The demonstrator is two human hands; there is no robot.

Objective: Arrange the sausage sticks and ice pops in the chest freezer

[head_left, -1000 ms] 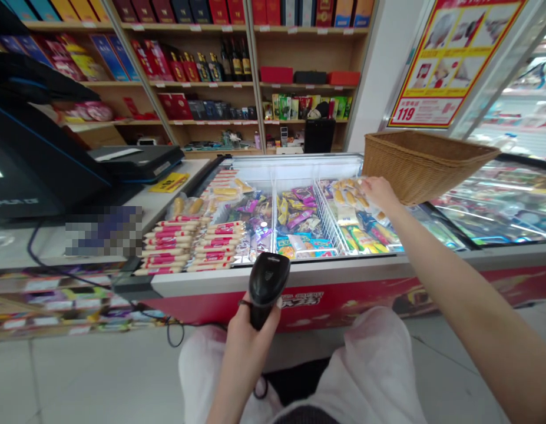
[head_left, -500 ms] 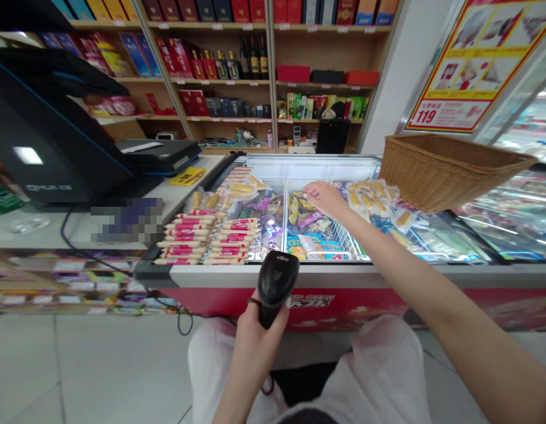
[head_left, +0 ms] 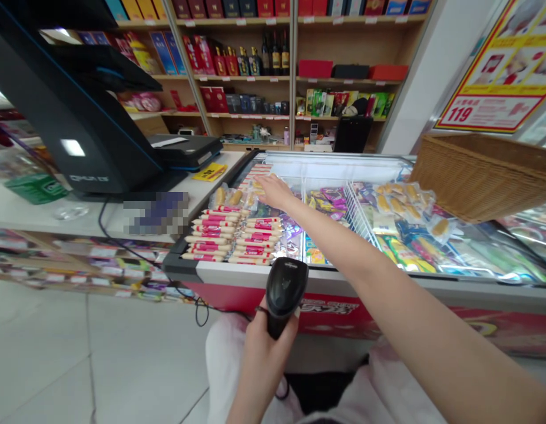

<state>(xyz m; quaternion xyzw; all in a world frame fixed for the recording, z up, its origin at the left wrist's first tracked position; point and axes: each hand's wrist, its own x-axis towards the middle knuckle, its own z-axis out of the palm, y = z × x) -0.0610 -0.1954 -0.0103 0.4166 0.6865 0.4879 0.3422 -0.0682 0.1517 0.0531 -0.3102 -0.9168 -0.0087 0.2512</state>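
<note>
Above my lap, my left hand (head_left: 268, 347) is wrapped round the handle of a black scanner (head_left: 287, 285), its head up near the front rim of the freezer (head_left: 334, 274). My right hand (head_left: 275, 191) is out at the far left of the freezer, fingers bent down among the clear packs of yellow food (head_left: 234, 196); whether they have closed on one or only touch it, I cannot tell, since the hand hides the contact.

To do this part well, I'd judge it best to feel for one pack's edge and pinch that alone, as the slick film could slide or bring a neighbour with it. A light, flat touch should spare the soft-looking pieces inside. I'd keep the scanner low and steady, clear of my right forearm, which slants across the freezer.

Nearer me than those packs lie two rows of red-labelled sausages (head_left: 213, 234), close enough that a dragging wrist might knock them askew. Purple packets (head_left: 333, 199) sit to the right, and past the white wire divider (head_left: 361, 212) more packs of the yellow food (head_left: 405, 200) lie on top, beside the wicker basket (head_left: 480, 176). On the left, a black terminal (head_left: 118, 141) stands on the counter (head_left: 91, 222).
</note>
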